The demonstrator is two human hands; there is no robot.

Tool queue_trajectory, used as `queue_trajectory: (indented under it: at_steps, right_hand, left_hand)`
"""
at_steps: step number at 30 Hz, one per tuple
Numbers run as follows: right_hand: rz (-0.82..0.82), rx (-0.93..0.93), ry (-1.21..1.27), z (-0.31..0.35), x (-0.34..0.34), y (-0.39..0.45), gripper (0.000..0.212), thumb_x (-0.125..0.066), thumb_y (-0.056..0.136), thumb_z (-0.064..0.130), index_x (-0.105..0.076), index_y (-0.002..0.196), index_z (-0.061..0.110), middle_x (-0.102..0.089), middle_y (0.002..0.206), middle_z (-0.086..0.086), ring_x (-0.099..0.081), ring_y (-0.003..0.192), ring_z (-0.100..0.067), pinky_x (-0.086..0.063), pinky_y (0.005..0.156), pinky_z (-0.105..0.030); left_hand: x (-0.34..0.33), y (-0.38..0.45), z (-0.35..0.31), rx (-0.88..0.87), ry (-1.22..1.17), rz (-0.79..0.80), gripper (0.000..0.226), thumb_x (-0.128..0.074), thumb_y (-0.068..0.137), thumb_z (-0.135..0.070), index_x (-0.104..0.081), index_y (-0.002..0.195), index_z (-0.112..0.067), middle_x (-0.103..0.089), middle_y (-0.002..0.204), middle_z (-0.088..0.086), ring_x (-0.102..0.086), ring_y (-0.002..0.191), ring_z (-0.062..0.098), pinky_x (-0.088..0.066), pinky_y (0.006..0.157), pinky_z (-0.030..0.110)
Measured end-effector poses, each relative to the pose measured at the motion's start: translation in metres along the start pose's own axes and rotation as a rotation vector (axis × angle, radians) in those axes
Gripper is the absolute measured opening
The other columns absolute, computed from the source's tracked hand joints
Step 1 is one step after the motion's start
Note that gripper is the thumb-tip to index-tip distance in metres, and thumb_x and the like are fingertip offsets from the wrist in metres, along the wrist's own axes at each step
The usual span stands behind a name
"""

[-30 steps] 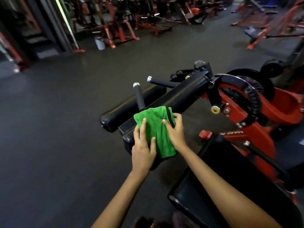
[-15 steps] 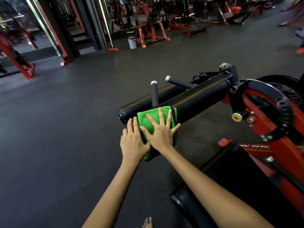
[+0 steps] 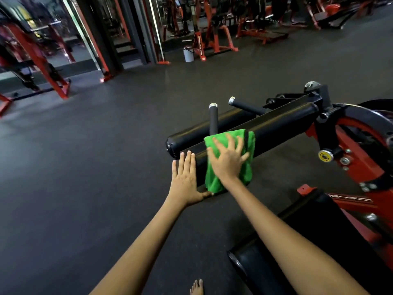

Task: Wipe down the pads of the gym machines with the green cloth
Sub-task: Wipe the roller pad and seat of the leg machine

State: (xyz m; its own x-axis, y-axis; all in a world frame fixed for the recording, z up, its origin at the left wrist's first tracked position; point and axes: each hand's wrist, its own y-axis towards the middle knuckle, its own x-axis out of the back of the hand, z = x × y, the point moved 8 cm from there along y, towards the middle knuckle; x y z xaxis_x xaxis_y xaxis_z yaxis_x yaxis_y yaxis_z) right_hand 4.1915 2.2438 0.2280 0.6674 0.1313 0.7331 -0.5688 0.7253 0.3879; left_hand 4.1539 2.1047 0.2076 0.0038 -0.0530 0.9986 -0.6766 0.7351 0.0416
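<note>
- Over the near roller pad (image 3: 276, 126) of the red-framed gym machine (image 3: 361, 167), the green cloth (image 3: 247, 143) hangs draped, part on the top of the pad and part down its near face, close to the pad's free end
- Flat on the cloth lies the right hand (image 3: 227, 160), fingers spread wide and pinching nothing; only palm pressure pins the cloth, so a fast stroke could, I judge, let the hand slide over the fabric and leave it bunched or dropped on the floor (image 3: 106, 167)
- Just beside it the left hand (image 3: 185, 182) is laid open, fingers straight and together, against the bare end of the same pad, thumb tip at the cloth's lower edge; it holds nothing and seems to steady the pad
- If the pad is free to turn or swing on its arm, a hard push may shift it away and spoil the wipe; whether it is locked cannot be told
- Behind the cloth an upright handle (image 3: 213, 120) with a metal cap rises between the near pad and the far roller pad (image 3: 197, 130); knuckles could knock it on a careless pass
- Rightward, a yellow adjustment knob (image 3: 325, 155) and bolts stand proud of the frame, where the cloth might catch
- Near the bottom edge, a bare foot (image 3: 196, 287) rests on the floor beside the black seat pad (image 3: 297, 241), so a slip or a stubbed toe is a fair worry
</note>
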Motion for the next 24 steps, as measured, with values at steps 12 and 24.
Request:
queue_trajectory:
  at_steps: [12, 24]
  right_hand:
    - [-0.035, -0.185, 0.025, -0.072, 0.026, 0.067, 0.040, -0.057, 0.088, 0.044, -0.063, 0.124, 0.030, -0.036, 0.148, 0.001, -0.018, 0.140, -0.028, -0.022, 0.104, -0.062]
    - [-0.032, -0.207, 0.064, -0.094, 0.036, 0.076, 0.040, -0.057, 0.088, 0.040, -0.060, 0.127, 0.030, -0.030, 0.150, -0.002, -0.014, 0.141, -0.031, -0.029, 0.103, -0.061]
  left_hand:
    - [0.012, 0.006, -0.002, -0.020, 0.089, 0.001, 0.110, -0.052, 0.080, -0.069, 0.001, 0.150, -0.004, -0.003, 0.160, 0.009, 0.002, 0.147, 0.026, 0.008, 0.116, 0.045]
    - [0.009, 0.087, -0.071, -0.471, 0.183, 0.005, 0.106, -0.046, 0.083, -0.070, 0.004, 0.151, -0.007, 0.003, 0.161, 0.006, -0.006, 0.147, 0.020, -0.009, 0.119, 0.041]
